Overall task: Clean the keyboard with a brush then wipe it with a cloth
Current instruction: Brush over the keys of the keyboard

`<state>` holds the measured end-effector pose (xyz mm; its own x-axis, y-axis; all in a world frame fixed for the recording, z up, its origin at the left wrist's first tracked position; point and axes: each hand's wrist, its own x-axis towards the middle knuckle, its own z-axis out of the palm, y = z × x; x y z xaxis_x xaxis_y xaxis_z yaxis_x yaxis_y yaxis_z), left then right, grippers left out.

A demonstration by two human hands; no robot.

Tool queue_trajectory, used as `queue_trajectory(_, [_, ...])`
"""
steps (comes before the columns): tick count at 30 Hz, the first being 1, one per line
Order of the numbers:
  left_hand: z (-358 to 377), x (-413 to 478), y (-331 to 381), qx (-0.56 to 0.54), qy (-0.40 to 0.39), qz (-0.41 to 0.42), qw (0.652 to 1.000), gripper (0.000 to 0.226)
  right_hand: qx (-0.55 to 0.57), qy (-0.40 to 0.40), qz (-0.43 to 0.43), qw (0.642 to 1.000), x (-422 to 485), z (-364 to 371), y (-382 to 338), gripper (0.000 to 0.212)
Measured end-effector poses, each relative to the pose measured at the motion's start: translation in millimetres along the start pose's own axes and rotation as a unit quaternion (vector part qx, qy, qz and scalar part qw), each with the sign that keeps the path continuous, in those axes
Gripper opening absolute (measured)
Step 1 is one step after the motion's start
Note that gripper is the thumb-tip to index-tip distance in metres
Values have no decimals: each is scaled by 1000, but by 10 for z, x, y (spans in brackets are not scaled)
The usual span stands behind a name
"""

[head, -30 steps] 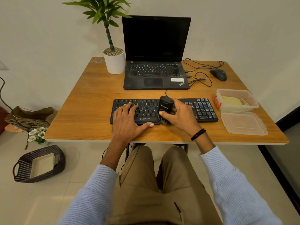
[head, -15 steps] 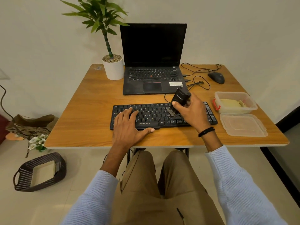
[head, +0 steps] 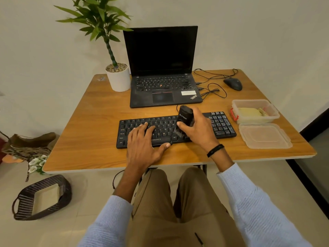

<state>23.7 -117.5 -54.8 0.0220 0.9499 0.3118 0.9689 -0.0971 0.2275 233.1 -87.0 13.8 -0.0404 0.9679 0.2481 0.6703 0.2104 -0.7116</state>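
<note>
— What's in your right hand?
— My right hand (head: 197, 130) is curled round a stubby black brush (head: 184, 117), its bristles down on the matte black keyboard (head: 164, 125).
— And the left?
— My left hand (head: 142, 145) lies flat, fingers straight on the keys. The keyboard sits on the wood-grain table (head: 92, 125), just before the laptop (head: 163, 86).

Light: soft, even, warm indoor | Shadows: faint, beneath the left hand (head: 142, 145) and table (head: 89, 139) edge | Glare: dull sheen on floor tiles (head: 85, 189) | Blur: brush (head: 184, 118) bristles slightly smeared | Edges: wide-angle bowing
</note>
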Motion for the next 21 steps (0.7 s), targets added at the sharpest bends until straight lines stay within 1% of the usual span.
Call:
queue_trajectory(2, [4, 3, 2, -4, 2, 1, 1000, 96, -2, -44, -22, 999, 5, 10, -2, 55])
queue_trajectory(3, [8, 8, 2, -5, 2, 2, 1000, 96, -1, -36, -23, 999, 20, 14, 13, 56])
queue_trajectory(5, [16, 4, -6, -6, 6, 3, 1000, 95, 5, 31, -2, 1000, 67, 19, 60, 59])
queue_trajectory(6, [16, 2, -7, -7, 9, 2, 1000, 94, 9, 51, 11, 999, 88, 19, 73, 59])
queue_trajectory(7, [17, 6, -2, -7, 9, 1, 1000, 94, 17, 47, 17, 999, 103, 19, 75, 59])
queue_trajectory(10, [25, 9, -9, -8, 4, 1, 1000, 95, 44, -61, -15, 997, 129, 59, 33, 58])
queue_trajectory(11, [24, 11, -11, -7, 4, 2, 1000, 95, 44, -64, -20, 997, 151, 69, 27, 57])
queue_trajectory(14, [16, 3, -11, -7, 5, 6, 1000, 95, 36, 25, 4, 999, 242, 65, 55, 58])
queue_trajectory(15, [14, 2, -10, -8, 9, 7, 1000, 95, 35, 24, 2, 999, 258, 60, 52, 58])
queue_trajectory(18, [3, -2, -6, -15, 9, 9, 1000, 95, 35, -67, -29, 997, 261, 74, 11, 59])
queue_trajectory(19, [1, 0, -8, -15, 9, 8, 1000, 95, 27, -72, -33, 997, 279, 81, 12, 60])
queue_trajectory(21, [-4, 0, -6, -14, 6, 7, 1000, 95, 13, -18, -18, 1000, 338, 74, 40, 62])
